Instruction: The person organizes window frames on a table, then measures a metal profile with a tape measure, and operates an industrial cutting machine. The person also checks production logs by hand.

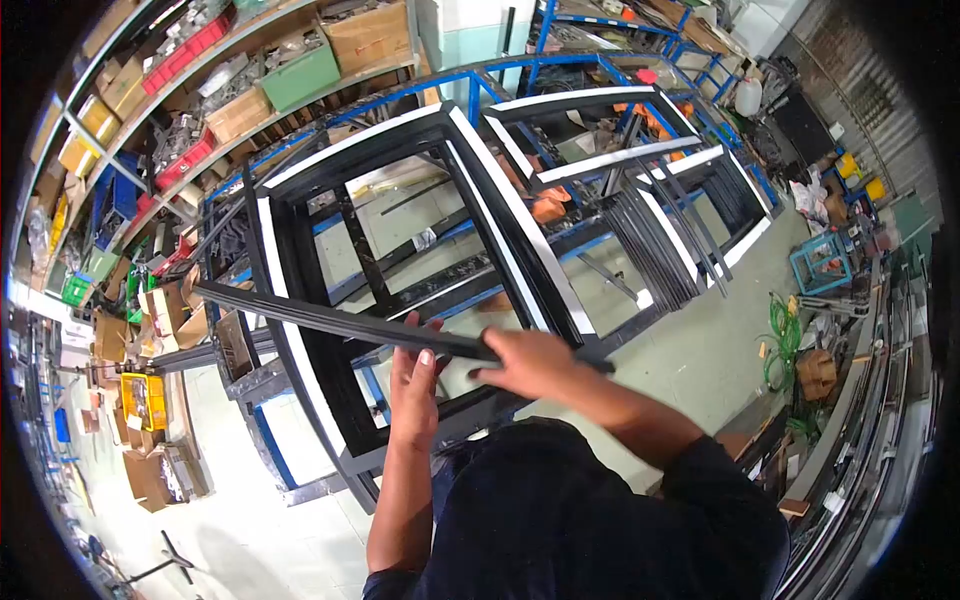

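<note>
A long black profile strip (320, 318) runs slantwise across the near part of a black window frame (462, 170) with white strips along its faces. My left hand (410, 388) grips the strip near its middle, fingers behind it and thumb in front. Farther right, my right hand (532, 362) is closed over the same strip close to its right end; this hand is slightly blurred. The strip's left end sticks out past the frame's left side. The frame lies on a blue and black metal rack (275, 450).
More black frames (590, 165) with white strips lie behind and to the right. Shelves at the upper left hold a green bin (300, 75) and red bins. A yellow crate (143, 400) stands at left. Long metal profiles (880, 450) line the right side, near a green hose (782, 345).
</note>
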A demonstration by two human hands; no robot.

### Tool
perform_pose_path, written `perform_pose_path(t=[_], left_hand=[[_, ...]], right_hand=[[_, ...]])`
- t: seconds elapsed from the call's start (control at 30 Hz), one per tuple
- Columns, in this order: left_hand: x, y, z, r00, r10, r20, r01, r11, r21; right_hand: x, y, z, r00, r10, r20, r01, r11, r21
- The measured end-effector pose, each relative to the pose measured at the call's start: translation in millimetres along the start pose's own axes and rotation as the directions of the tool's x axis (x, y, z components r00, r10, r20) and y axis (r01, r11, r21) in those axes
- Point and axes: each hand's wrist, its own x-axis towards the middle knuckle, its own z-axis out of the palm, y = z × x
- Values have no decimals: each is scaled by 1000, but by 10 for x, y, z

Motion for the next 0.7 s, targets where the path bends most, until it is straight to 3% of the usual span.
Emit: perform_pose_path(t=[0.03, 0.1, 0.17, 0.23, 0.3, 0.33, 0.4, 0.43, 0.53, 0.63, 0.7], left_hand=[[30, -111, -58, 999, -31, 16, 33, 995, -95], [36, -289, -144, 992, -112, 55, 123, 951, -284], [17, -250, 22, 971, -231, -57, 178, 863, -472], [18, -477, -39, 929, -273, -251, 105, 842, -529], [43, -766, -399, 903, -264, -339, 71, 870, -488], [36, -835, -466, 944, -167, -284, 3, 865, -501], [-60, -818, -512, 954, -145, -262, -5, 866, -500], [-119, -770, -503, 952, -133, -276, -12, 884, -467], [-245, -602, -403, 971, -117, -211, 19, 910, -415], [-280, -572, -367, 991, -61, -119, 8, 916, -400], [-282, -608, -330, 994, -68, -82, 26, 901, -434]], right_hand=[[-6, 265, -38, 999, 36, 30, -33, 996, -79], [-99, 719, -70, 998, -66, -12, 63, 985, -158], [-182, 874, -67, 996, -70, 52, 80, 974, -212], [-253, 893, 82, 985, -169, 33, 172, 973, -153], [-277, 838, 315, 959, -270, -87, 253, 952, -171], [-293, 802, 417, 959, -253, -126, 235, 961, -143], [-309, 689, 527, 990, -114, -80, 117, 993, 35], [-309, 631, 554, 999, -24, -21, 27, 992, 124], [-251, 740, 699, 967, 0, 255, -112, 899, 423], [-350, 798, 793, 989, -54, 139, -31, 838, 545], [-396, 859, 735, 983, -12, 181, -94, 820, 565]])
